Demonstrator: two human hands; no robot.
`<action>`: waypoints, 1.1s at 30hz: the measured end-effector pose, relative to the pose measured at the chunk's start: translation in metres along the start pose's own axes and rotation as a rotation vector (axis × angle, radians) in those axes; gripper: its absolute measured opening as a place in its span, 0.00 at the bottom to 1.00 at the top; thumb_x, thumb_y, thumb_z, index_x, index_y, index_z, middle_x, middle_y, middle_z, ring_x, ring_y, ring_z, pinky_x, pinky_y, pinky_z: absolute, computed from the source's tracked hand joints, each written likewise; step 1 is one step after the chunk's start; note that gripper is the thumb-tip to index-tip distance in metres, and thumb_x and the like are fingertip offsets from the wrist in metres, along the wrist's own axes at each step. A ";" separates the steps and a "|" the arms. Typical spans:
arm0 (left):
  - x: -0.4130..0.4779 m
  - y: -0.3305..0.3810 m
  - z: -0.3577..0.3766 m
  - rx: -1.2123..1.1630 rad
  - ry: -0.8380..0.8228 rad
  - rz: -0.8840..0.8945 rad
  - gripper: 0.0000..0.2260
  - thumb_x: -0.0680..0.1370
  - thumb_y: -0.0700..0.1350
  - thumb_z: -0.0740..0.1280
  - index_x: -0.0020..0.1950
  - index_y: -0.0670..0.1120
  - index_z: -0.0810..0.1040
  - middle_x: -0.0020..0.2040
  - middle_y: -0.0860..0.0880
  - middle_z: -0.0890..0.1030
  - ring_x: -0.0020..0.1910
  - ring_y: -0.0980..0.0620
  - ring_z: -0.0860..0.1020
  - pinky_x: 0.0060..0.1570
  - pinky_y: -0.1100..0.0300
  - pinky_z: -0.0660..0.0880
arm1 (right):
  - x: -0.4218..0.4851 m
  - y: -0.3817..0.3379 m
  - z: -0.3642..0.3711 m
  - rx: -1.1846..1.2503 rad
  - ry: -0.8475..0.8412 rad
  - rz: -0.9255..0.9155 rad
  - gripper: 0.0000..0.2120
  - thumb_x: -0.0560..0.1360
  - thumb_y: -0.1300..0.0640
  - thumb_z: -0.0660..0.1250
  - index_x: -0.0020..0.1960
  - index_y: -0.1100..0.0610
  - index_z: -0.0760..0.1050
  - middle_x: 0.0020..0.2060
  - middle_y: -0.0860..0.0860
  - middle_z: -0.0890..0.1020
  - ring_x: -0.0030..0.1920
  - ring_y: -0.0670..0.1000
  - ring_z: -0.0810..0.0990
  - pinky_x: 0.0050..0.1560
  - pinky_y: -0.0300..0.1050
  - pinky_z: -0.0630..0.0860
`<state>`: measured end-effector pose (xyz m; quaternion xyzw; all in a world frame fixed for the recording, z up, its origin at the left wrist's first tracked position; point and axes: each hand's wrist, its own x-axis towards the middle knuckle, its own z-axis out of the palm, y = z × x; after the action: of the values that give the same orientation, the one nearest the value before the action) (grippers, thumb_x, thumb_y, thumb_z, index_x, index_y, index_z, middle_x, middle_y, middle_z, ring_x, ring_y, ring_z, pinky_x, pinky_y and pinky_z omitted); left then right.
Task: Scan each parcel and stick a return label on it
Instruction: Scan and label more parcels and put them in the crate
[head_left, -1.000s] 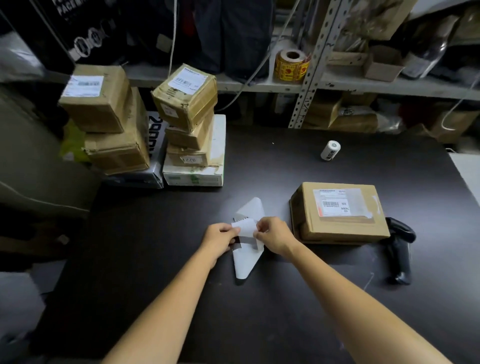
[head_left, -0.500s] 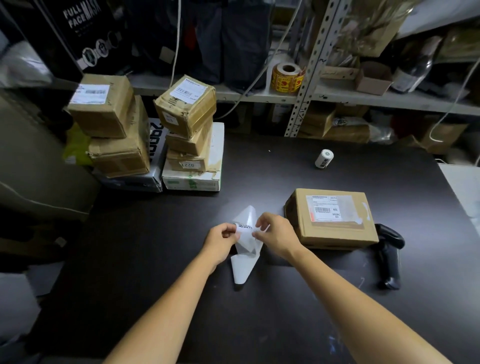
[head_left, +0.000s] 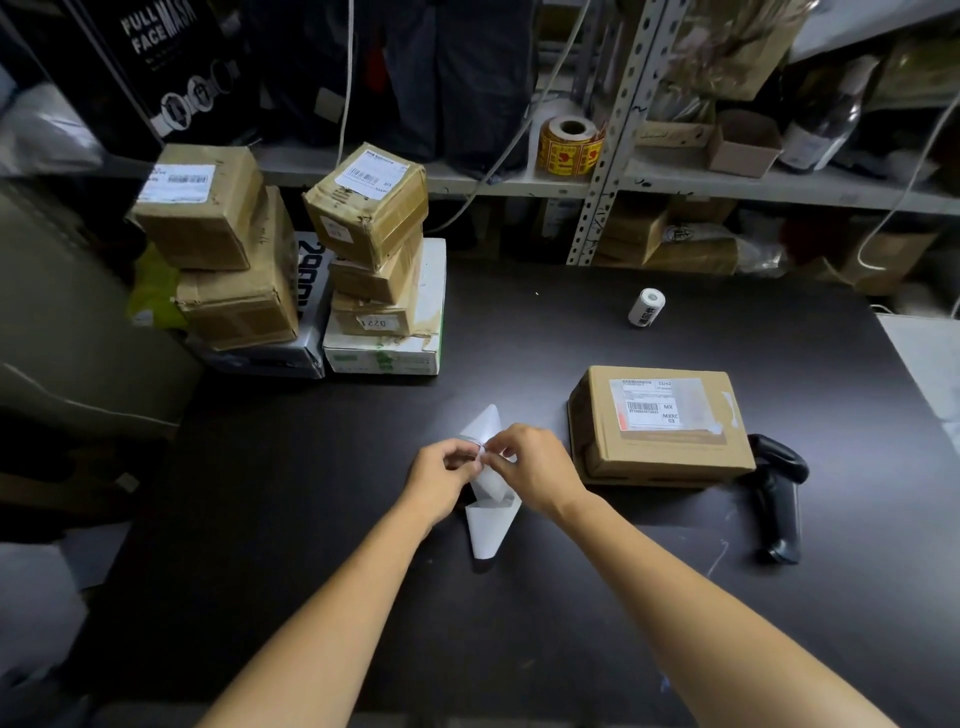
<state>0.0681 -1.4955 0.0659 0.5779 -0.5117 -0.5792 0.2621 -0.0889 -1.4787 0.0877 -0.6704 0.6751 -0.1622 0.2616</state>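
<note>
Label sheet (head_left: 488, 525): white, thin paper, mid-table, near the left side of the near parcel (head_left: 660, 431) but not touching it. Its lower point lies on the table (head_left: 571, 649). The upper part is lifted and curled between the hands. Left hand (head_left: 441, 480) and right hand (head_left: 537, 470) both pinch its top edge, fingertips nearly meeting. Grip on both sides is narrow, thumb and finger on paper. Judged step: peeling the sticker off its backing. Can't tell if it has separated, the fingers hide that.

Handling, judged: the sheet weighs next to nothing, is floppy and creases easily. The glue face will likely cling to skin or fold onto itself. Take it by a corner or edge only and keep the sticky side off the fingers. The near parcel is stiff taped cardboard, flat and steady, and probably needs no holding. It has bare cardboard left of its shipping label for the sticker.

Counts:
- Label sheets in hand: 1.
- Near parcel: 1, lying flat, shipping label up.
- Scanner (head_left: 776, 499): 1, black, lying on the table just right of that parcel. Touching or not, can't tell.
- Stacks at back left: 2.
  - Left stack (head_left: 208, 218): 2 brown boxes on a dark printed carton.
  - Right stack (head_left: 369, 208): 3 brown boxes on a white carton.
- Total: 6 brown parcels and 2 printed cartons.
- White roll (head_left: 646, 307): 1, on its side on the table, well behind the near parcel.
- Yellow-red roll (head_left: 570, 145): 1, on the shelf (head_left: 467, 184) behind.
- Hands: 2, bare.
</note>
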 end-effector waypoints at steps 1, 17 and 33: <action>-0.001 0.001 0.000 0.007 -0.013 -0.005 0.05 0.75 0.36 0.72 0.51 0.42 0.83 0.49 0.48 0.83 0.48 0.54 0.79 0.50 0.68 0.74 | 0.000 0.000 -0.002 -0.023 -0.014 -0.008 0.11 0.78 0.47 0.67 0.53 0.50 0.84 0.49 0.48 0.83 0.48 0.49 0.80 0.49 0.47 0.77; -0.003 0.001 -0.018 0.075 0.030 -0.099 0.11 0.75 0.36 0.71 0.57 0.43 0.83 0.52 0.47 0.84 0.52 0.52 0.80 0.59 0.58 0.75 | 0.016 0.001 -0.005 -0.027 -0.028 0.021 0.09 0.80 0.59 0.60 0.53 0.59 0.78 0.50 0.55 0.82 0.50 0.57 0.79 0.50 0.49 0.75; -0.003 0.046 -0.010 0.415 0.296 -0.043 0.23 0.75 0.42 0.72 0.69 0.43 0.74 0.71 0.43 0.66 0.69 0.46 0.69 0.69 0.60 0.61 | -0.006 0.033 -0.111 0.409 0.237 0.261 0.08 0.78 0.62 0.62 0.43 0.53 0.77 0.35 0.51 0.84 0.34 0.52 0.81 0.41 0.49 0.80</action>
<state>0.0650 -1.5111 0.1102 0.7087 -0.5630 -0.3763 0.1977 -0.1796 -1.4857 0.1595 -0.4871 0.7350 -0.3374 0.3298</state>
